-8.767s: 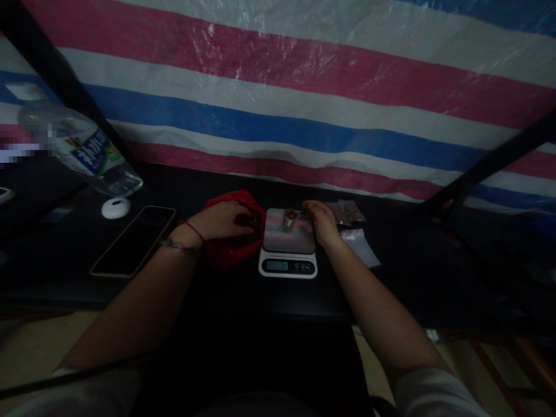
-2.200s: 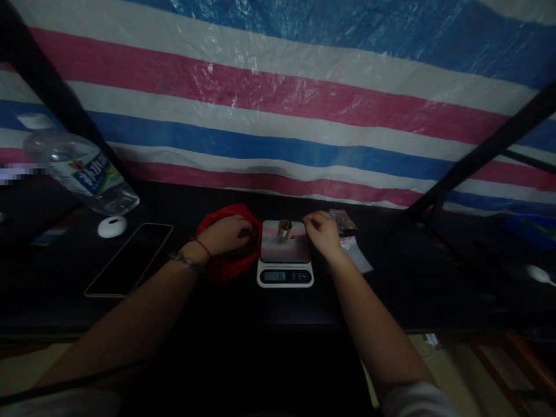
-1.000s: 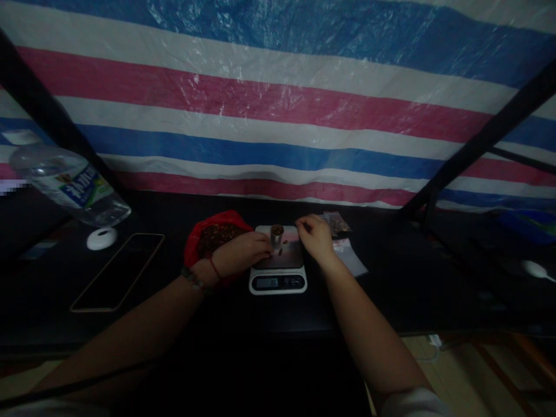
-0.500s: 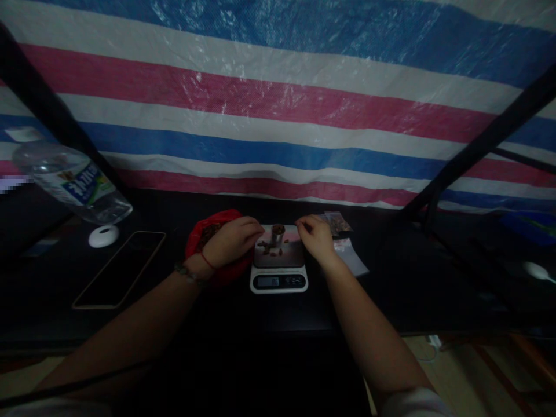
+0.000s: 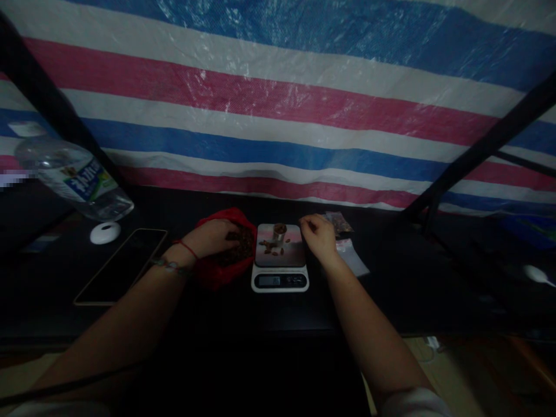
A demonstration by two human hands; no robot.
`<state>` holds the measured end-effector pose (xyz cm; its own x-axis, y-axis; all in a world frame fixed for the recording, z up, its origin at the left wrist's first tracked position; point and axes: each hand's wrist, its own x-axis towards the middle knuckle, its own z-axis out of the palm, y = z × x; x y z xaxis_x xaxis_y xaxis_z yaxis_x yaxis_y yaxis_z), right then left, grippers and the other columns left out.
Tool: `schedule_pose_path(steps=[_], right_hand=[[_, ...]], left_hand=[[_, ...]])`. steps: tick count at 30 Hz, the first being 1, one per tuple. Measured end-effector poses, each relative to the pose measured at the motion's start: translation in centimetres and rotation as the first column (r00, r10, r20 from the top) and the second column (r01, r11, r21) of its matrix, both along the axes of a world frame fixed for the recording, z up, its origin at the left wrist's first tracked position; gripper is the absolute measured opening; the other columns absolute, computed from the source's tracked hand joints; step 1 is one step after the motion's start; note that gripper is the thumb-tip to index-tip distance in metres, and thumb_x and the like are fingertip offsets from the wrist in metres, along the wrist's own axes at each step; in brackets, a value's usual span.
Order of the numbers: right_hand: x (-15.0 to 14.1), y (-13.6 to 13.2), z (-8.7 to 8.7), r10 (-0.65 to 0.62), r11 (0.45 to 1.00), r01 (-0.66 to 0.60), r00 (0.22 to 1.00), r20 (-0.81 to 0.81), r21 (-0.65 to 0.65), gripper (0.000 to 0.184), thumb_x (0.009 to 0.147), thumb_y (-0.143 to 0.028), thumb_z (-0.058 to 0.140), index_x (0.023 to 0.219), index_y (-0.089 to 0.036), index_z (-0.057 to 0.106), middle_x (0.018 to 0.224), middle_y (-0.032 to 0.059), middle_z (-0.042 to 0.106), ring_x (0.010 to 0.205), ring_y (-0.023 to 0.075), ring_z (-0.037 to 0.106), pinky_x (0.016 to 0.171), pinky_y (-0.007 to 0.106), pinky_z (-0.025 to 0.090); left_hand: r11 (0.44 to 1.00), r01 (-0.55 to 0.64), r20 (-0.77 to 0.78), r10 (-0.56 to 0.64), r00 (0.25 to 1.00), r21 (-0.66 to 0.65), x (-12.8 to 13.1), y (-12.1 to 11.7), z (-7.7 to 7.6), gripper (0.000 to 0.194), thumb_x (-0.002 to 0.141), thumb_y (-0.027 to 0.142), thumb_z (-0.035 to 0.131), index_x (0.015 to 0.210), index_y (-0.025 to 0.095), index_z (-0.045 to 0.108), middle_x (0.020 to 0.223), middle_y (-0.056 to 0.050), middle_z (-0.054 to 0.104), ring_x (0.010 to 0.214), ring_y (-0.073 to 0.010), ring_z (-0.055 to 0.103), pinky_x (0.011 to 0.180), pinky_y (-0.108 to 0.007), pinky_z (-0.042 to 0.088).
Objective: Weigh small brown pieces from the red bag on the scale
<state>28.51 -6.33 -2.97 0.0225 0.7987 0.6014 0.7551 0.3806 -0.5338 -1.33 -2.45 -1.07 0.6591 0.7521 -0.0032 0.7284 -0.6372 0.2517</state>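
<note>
My left hand (image 5: 212, 236) reaches into a red bag (image 5: 221, 279) of small brown dried pieces (image 5: 244, 242). Its fingers are loosely bent and apart on the pieces, with the tips partly hidden. Right of the bag lies a white digital scale (image 5: 280, 278) with a lit display. A small metal-looking cup (image 5: 279, 233) and brown bits show on its plate; I cannot tell if they are real or printed. Beside the scale's right edge, my right hand (image 5: 319, 234) is closed, thumb and fingers pinched together; anything between them is too small to make out.
Behind my right hand lie a small clear bag of brown pieces (image 5: 339, 222) and flat clear bags (image 5: 354, 258). At left are a phone (image 5: 124, 266), a white rounded case (image 5: 105, 233) and a plastic bottle (image 5: 73, 171). A white spoon (image 5: 538, 274) lies far right.
My left hand has moved left, from the scale's edge back into the red bag, uncovering the scale's left side. My right hand stays almost where it was, still pinched.
</note>
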Motion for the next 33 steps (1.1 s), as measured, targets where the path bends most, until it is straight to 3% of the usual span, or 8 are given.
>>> schedule_pose_path(steps=[6,16,25,33], right_hand=[[-0.01,0.08,-0.15,0.001,1.000,-0.001,1.000,0.014,0.001,0.018,0.083,-0.024,0.052,0.077,-0.020,0.068,0.075,0.0042,0.066,0.072,0.0188,0.059,0.068,0.031,0.045],[0.00,0.06,-0.11,0.008,1.000,-0.008,1.000,-0.002,-0.006,0.018,0.083,-0.023,0.052,0.077,-0.019,0.068,0.076,0.0047,0.067,0.075,0.0195,0.061,0.070,0.032,0.046],[0.04,0.17,-0.24,0.014,1.000,-0.014,1.000,0.005,-0.002,0.018,0.082,-0.022,0.052,0.077,-0.020,0.068,0.078,0.0047,0.068,0.077,0.0197,0.061,0.072,0.032,0.046],[0.02,0.23,-0.24,0.007,1.000,-0.007,1.000,0.014,0.007,0.018,0.082,-0.023,0.052,0.076,-0.021,0.068,0.076,0.0046,0.067,0.076,0.0199,0.061,0.072,0.033,0.047]], left_hand=[[1.000,0.019,-0.002,-0.019,1.000,0.014,0.23,0.20,-0.67,0.025,0.083,0.035,0.053,0.094,0.021,0.071,0.098,-0.006,0.069,0.088,-0.0195,0.062,0.082,-0.029,0.045],[1.000,0.012,-0.029,-0.013,1.000,-0.026,0.26,-0.28,-0.01,0.025,0.080,0.039,0.056,0.091,0.022,0.071,0.092,-0.004,0.071,0.081,-0.0181,0.062,0.073,-0.026,0.044],[1.000,0.008,-0.048,-0.009,0.999,-0.010,0.38,0.02,-0.58,0.020,0.079,0.028,0.053,0.083,0.021,0.071,0.084,-0.002,0.070,0.074,-0.0164,0.061,0.067,-0.026,0.042],[1.000,0.013,-0.007,-0.013,1.000,-0.015,0.35,0.36,-0.66,0.024,0.076,0.021,0.051,0.087,0.022,0.072,0.091,-0.003,0.070,0.082,-0.0185,0.063,0.077,-0.028,0.045]])
